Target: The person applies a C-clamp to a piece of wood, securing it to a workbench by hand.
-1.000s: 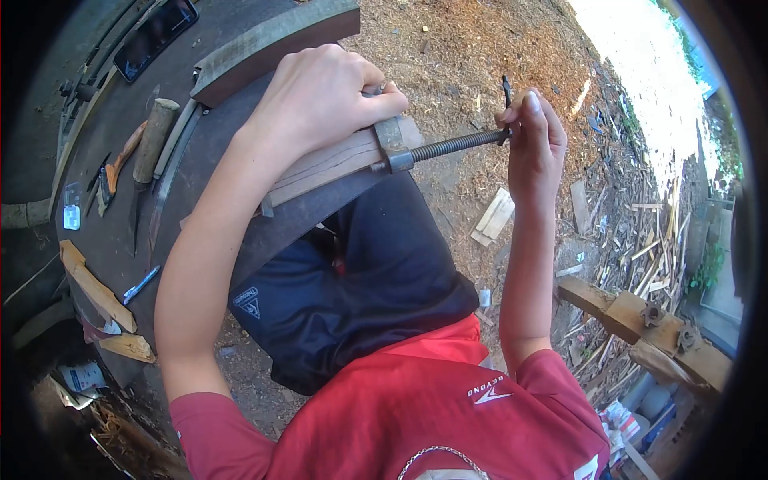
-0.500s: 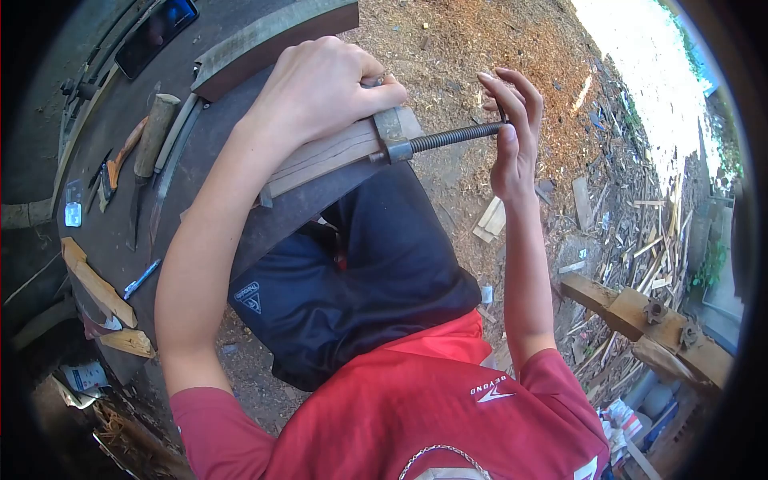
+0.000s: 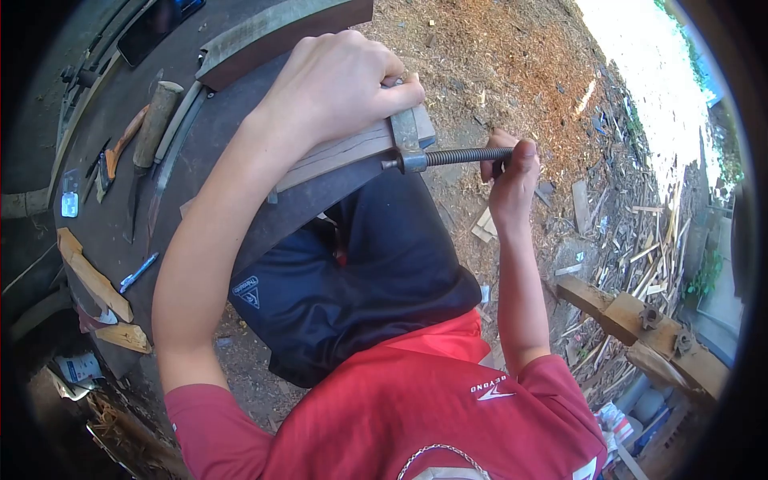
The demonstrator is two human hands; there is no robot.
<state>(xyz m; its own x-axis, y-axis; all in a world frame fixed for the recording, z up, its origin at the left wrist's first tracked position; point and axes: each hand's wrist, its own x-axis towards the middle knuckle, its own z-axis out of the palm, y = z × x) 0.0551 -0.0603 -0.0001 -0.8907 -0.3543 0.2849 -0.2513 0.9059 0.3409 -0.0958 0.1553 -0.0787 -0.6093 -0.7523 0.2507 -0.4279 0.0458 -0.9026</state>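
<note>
A metal screw clamp (image 3: 413,162) sits at the end of a pale wooden piece (image 3: 340,154) that lies along the edge of the dark table. My left hand (image 3: 344,84) is closed around the upper part of the clamp, its forearm crossing over the wood. The clamp's threaded screw (image 3: 468,156) points out to the right, past the table edge. My right hand (image 3: 514,180) is closed on the outer end of that screw; its handle is mostly hidden by the fingers. A short tip of the screw shows left of the clamp's collar.
On the dark table (image 3: 232,144) are a curved wooden block (image 3: 280,40), a phone (image 3: 156,32), a wooden-handled tool (image 3: 158,120), a blue pen (image 3: 139,273) and cut wood pieces (image 3: 94,276). Wood shavings (image 3: 496,56) cover the ground. A timber beam (image 3: 640,320) stands at right.
My right hand has gone from loosely spread fingers to closed on the screw's end, dropping slightly. The clamp, left hand and wood appear a little further right and lower.
</note>
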